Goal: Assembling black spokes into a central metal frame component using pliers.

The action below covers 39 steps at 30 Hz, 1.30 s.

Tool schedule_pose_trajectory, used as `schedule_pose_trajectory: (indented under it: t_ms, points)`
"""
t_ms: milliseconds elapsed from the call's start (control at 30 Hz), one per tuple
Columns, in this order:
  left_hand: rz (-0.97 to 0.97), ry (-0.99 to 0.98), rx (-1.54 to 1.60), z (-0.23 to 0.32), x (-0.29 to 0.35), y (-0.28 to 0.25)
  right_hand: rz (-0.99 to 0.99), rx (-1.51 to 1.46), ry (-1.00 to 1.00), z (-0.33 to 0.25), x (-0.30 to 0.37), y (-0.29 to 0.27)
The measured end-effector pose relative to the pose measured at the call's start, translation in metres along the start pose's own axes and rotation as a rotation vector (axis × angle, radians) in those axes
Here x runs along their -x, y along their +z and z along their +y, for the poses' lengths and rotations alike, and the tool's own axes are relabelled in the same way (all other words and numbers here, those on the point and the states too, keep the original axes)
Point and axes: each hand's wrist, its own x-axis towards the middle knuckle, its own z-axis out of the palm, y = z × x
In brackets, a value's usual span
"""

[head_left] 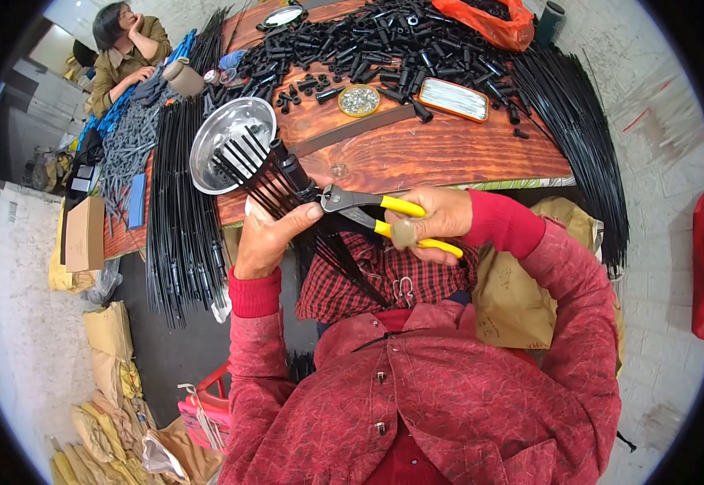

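Observation:
My left hand (275, 234) is closed around a bundle of thin black rods (352, 263), thumb on top. The rods slant from my lap up toward the table's front edge, their upper ends fanned out over a steel bowl (200, 162). Among them stands a black tubular fitting (291, 171), tilted, just above my left thumb. My right hand (445, 217) grips pliers (348, 200) with yellow handles. The plier jaws meet the lower end of the fitting, near my left thumb tip; what lies between them is too small to tell.
Black tubular parts (352, 48) heap across the wooden table (441, 153). A round dish (358, 100) and a rectangular tin (454, 99) hold small metal pieces. Long black rods hang over both table sides (178, 202). Another person (130, 56) sits at the far left.

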Motion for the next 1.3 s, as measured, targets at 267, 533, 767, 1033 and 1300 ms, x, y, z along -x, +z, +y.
schedule_pose_trajectory:
  t_ms: [267, 533, 767, 1033, 1300]
  points:
    - [0.075, 0.031, 0.002, -0.009, 0.000, 0.002, 0.705, 1.167, -0.324, -0.020, 0.016, 0.019]
    - [0.100, 0.020, 0.015, -0.009, -0.001, 0.004, 0.718, 1.536, -0.432, -0.034, 0.027, 0.027]
    - [-0.008, -0.017, 0.015, -0.007, -0.003, 0.005, 0.071, -0.210, 0.327, -0.001, 0.025, 0.006]
    - [0.061, 0.024, 0.002, -0.010, -0.003, 0.002, 0.771, 1.395, -0.642, -0.022, 0.025, 0.022]
    - [0.039, -0.022, 0.005, -0.013, -0.001, 0.003, 0.041, -0.315, 0.262, 0.001, 0.030, -0.006]
